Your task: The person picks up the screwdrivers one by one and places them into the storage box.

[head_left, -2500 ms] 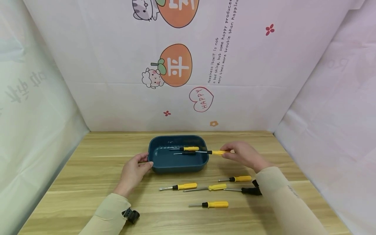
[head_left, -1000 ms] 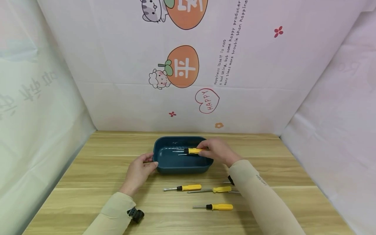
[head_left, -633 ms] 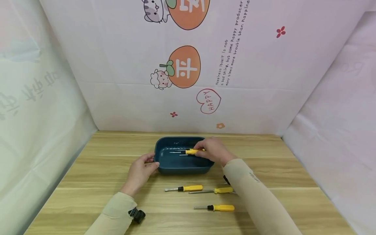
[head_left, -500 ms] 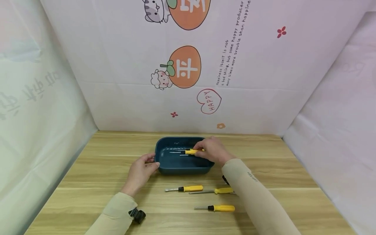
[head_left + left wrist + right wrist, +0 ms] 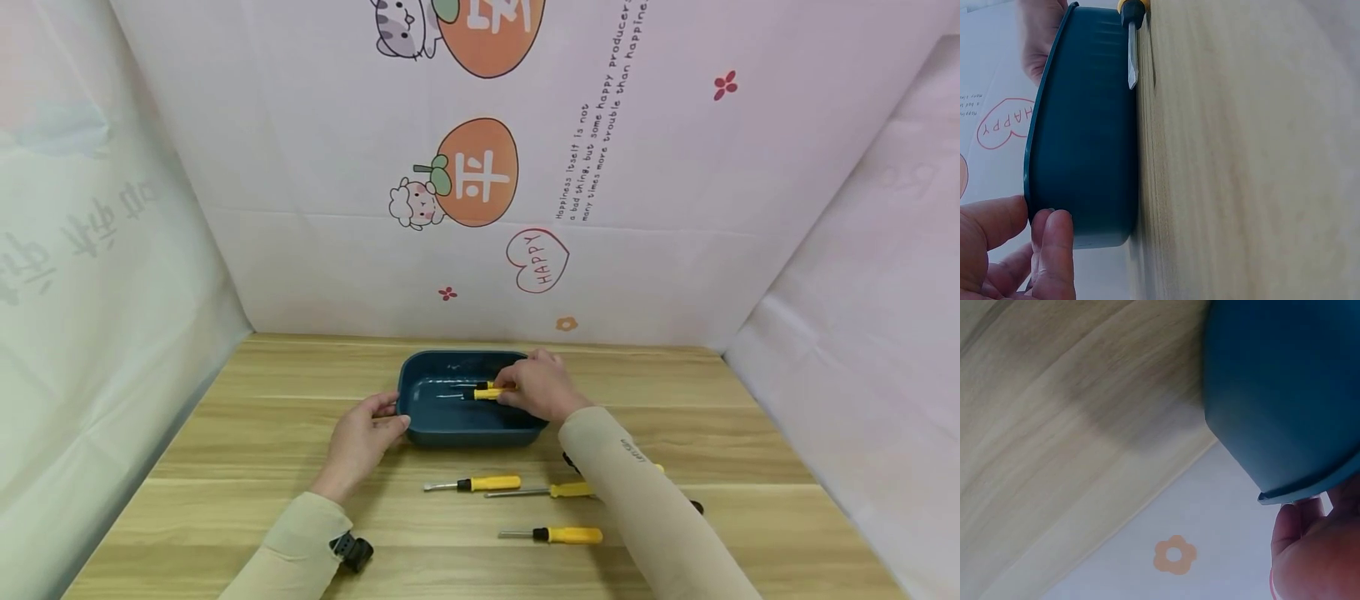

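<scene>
Screwdriver (image 5: 483, 394) pinched by its yellow handle, the right hand (image 5: 543, 388) reaches over the right end of the tray (image 5: 468, 437), with a second screwdriver (image 5: 482, 385) lying just behind in it. The left hand (image 5: 358, 440) grips the tray's left end between thumb and fingers. Three yellow-handled drivers (image 5: 495, 482) lie on the tabletop (image 5: 262, 433) in front, others partly hidden by the right sleeve (image 5: 652, 508).

Yellow screwdriver (image 5: 487, 394), apparently within blue tray (image 5: 472, 437)
</scene>
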{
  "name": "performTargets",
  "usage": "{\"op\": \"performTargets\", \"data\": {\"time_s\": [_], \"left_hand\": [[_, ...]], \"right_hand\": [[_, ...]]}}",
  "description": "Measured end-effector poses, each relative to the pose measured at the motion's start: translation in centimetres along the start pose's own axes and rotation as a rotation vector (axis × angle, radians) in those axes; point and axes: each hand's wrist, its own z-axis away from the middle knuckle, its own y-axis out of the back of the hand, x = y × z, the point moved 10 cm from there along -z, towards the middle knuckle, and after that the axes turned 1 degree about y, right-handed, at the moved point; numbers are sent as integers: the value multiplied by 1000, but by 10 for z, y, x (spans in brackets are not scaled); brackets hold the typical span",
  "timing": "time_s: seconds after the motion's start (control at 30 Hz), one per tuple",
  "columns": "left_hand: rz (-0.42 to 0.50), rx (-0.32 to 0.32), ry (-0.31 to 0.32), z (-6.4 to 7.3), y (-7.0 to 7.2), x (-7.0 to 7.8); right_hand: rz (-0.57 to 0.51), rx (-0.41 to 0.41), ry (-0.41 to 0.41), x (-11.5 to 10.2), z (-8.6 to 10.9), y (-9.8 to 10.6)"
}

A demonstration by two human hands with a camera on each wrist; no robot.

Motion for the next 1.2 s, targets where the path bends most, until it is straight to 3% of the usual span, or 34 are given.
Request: {"op": "performTargets", "data": {"time_s": [0.53, 1.2], "left_hand": [[0, 1, -10, 0, 0, 0], [-17, 1, 4, 2, 0, 2]], "right_hand": [[37, -14, -15, 2, 0, -8], [163, -22, -22, 3, -1, -13]]}}
